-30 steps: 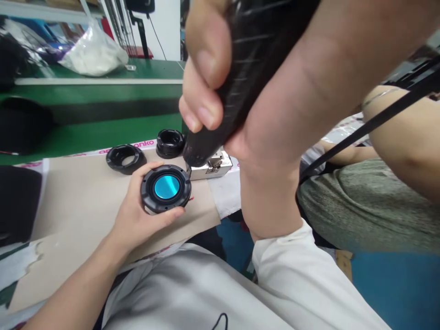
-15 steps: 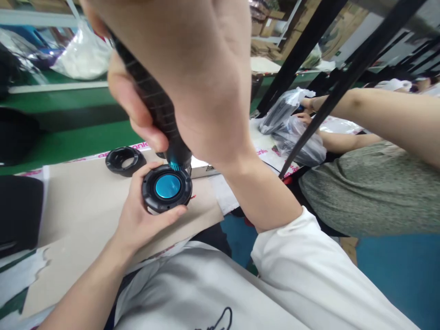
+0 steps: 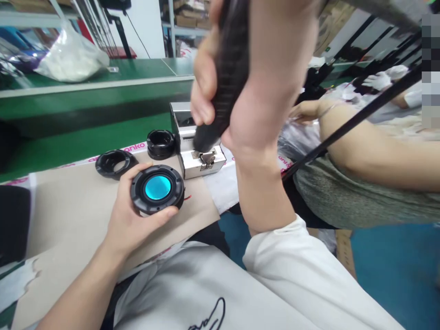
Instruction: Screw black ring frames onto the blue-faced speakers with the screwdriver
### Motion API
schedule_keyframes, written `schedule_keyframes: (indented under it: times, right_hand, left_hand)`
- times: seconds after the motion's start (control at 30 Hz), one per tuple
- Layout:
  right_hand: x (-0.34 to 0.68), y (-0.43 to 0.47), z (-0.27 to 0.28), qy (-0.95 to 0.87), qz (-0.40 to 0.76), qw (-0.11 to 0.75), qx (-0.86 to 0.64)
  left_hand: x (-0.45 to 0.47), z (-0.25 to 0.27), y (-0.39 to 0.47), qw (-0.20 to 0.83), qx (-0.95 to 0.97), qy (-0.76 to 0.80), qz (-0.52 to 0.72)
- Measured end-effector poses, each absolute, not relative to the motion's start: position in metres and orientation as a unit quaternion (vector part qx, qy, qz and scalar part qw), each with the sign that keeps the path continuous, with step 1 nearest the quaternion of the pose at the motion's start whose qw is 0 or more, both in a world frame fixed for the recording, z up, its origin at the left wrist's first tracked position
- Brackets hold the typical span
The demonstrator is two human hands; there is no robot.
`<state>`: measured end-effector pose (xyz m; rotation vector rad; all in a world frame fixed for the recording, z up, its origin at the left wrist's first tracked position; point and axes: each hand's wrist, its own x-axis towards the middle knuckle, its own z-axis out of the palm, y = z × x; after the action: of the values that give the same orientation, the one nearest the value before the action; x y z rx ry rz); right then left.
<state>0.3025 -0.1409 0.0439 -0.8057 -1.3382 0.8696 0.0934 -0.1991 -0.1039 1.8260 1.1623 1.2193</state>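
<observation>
My left hand (image 3: 132, 222) is wrapped around a round speaker (image 3: 158, 188) with a shiny blue centre and a black rim. A short red wire sticks out at the speaker's right side. My right hand (image 3: 261, 101) grips a black electric screwdriver (image 3: 229, 78), blurred by motion and pointing down. Its lower end is over the front of a silver metal box (image 3: 195, 170) that looks like a screw feeder; the tip itself cannot be made out. Two black rings stand behind the speaker: one ring (image 3: 115, 163) to the left, another ring (image 3: 161, 144) beside the box.
Brown cardboard (image 3: 75, 215) covers the tabletop. Beyond it runs a green bench (image 3: 137, 105) bearing a filled plastic bag (image 3: 72, 55). On the right, a dark bar (image 3: 343, 126) slants in front of a co-worker's arm (image 3: 374, 146) close by.
The screwdriver in my right hand has moved from the speaker's rim to the right, over the metal box. My left hand still holds the speaker. The view has shifted somewhat.
</observation>
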Motion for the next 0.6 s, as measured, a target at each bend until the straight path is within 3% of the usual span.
schedule_keyframes:
  times: [0.13,0.33,0.47,0.6]
  right_hand:
    - [0.323,-0.126,-0.001,-0.567,0.323,0.688,-0.317]
    - [0.320,-0.119,-0.030,-0.549,0.336,0.668,-0.373]
    - [0.323,-0.129,-0.023,-0.544,0.373,0.658,-0.365]
    - [0.316,-0.151,0.021,-0.531,0.386,0.698,-0.286]
  left_hand:
    - [0.091,-0.107,-0.199,0.332,0.694,0.457,0.446]
    - [0.092,-0.105,-0.201,0.343,0.679,0.462,0.455]
    - [0.095,-0.104,-0.199,0.340,0.675,0.458,0.467]
    - [0.095,-0.107,-0.194,0.368,0.672,0.430,0.477]
